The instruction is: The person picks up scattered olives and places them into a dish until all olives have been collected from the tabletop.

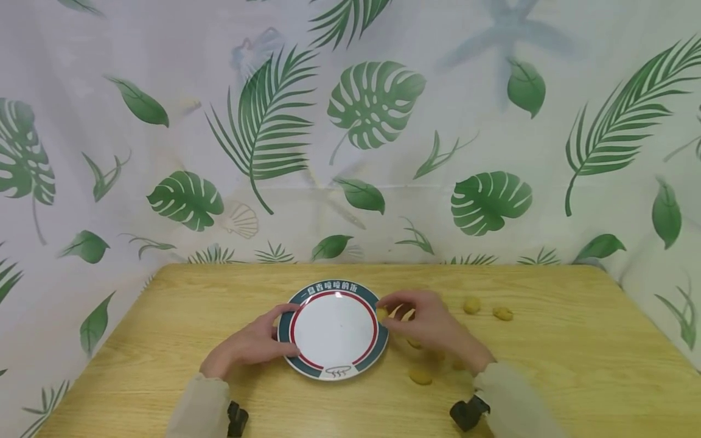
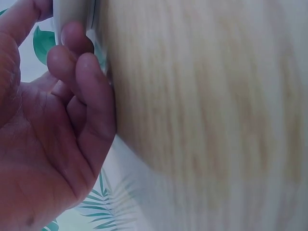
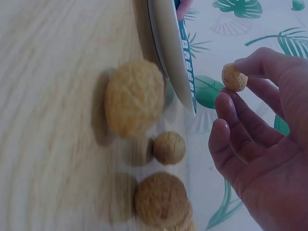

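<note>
A round white plate [image 1: 334,328] with a dark teal rim, a red ring and printed characters sits left of the table's middle. My left hand [image 1: 254,340] grips its left rim, thumb over the edge; the left wrist view shows only part of the plate [image 2: 72,14] by the fingers. At the right rim, my right hand [image 1: 429,322] pinches a small yellow-brown wrinkled ball [image 3: 235,78] between thumb and fingertips. Below that hand in the right wrist view lie a larger oval ball [image 3: 134,98], a small round ball [image 3: 168,148] and a browner ball [image 3: 161,199].
More of these pieces lie on the wooden table [image 1: 575,365] at the right: a round one [image 1: 471,305], a lumpy one [image 1: 502,313] and one nearer the front [image 1: 420,376]. Others are partly hidden under the right hand. A leaf-patterned curtain [image 1: 383,182] hangs behind the table.
</note>
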{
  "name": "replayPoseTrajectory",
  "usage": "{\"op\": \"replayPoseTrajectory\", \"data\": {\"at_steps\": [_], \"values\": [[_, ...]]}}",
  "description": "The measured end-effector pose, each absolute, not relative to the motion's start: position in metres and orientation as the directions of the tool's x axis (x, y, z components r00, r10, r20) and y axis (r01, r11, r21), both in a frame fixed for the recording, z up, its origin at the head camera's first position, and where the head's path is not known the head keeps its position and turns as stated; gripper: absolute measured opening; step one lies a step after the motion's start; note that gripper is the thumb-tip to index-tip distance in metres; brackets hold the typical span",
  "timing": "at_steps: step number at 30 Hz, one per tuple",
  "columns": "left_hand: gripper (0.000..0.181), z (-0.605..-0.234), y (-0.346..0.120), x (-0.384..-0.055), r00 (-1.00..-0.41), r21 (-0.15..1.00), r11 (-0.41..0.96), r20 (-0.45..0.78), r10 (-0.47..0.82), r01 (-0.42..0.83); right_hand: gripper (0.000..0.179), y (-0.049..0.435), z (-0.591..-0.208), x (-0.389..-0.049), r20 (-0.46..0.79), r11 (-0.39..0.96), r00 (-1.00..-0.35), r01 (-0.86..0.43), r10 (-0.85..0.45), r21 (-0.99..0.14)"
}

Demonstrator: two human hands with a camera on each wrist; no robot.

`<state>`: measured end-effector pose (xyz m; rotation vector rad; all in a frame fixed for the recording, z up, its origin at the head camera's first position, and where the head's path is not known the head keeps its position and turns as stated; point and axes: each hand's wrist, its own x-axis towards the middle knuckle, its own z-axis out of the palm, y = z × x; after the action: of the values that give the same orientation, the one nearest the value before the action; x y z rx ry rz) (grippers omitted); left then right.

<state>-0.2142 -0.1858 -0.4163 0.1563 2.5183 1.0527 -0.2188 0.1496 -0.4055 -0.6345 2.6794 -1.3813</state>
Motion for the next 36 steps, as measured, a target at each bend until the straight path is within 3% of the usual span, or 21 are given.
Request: {"op": "replayPoseTrajectory", "data": {"at_steps": [15,36], "values": [[0.084,-0.415,-0.191,-0.219,-0.882,0.762,0.642,-0.358,0.306,-0.086,0.026,0.12,-0.411,-0.226,0.087,0.496,-0.89,-0.328,-0.448,-0.804],[0.085,-0.417,-0.188,-0.218,-0.886,0.735,0.669,-0.379,0.269,-0.111,0.022,0.08,-0.426,-0.227,0.079,0.52,-0.866,-0.367,-0.494,-0.771]]}}
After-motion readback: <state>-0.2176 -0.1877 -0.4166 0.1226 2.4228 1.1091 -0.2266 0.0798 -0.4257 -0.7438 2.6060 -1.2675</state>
